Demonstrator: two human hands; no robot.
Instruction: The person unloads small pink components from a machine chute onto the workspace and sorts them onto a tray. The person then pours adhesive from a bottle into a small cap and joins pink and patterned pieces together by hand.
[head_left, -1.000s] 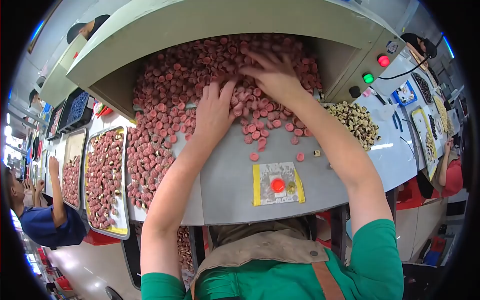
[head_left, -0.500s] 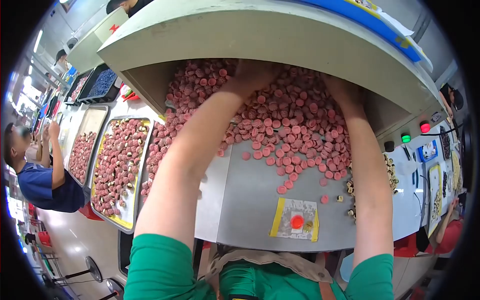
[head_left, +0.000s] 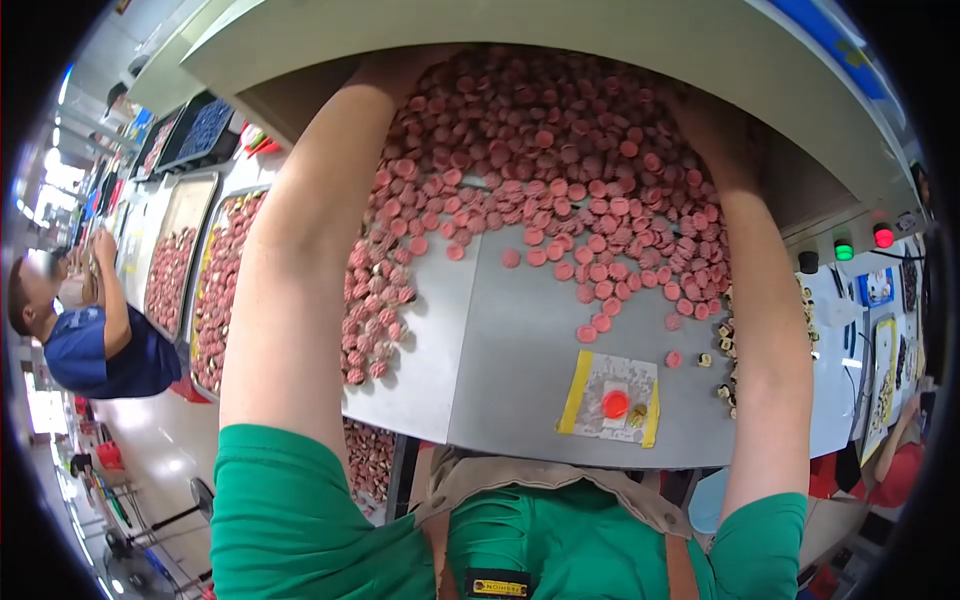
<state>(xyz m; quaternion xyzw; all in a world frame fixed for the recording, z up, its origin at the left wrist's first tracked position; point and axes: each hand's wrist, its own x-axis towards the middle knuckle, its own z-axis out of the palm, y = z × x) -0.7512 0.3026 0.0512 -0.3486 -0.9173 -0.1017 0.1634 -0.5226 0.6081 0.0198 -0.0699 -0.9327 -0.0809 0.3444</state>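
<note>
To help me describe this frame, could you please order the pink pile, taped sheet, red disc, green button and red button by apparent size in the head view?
1. Pink pile
2. Taped sheet
3. Red disc
4. Green button and red button: too alike to rank

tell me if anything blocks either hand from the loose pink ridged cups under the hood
Nothing visible does: the left hand and right hand are under the hood, at either side of the pink ridged cups. Shadow and the hood's front edge obscure the fingers, so contact cannot be told.
</note>
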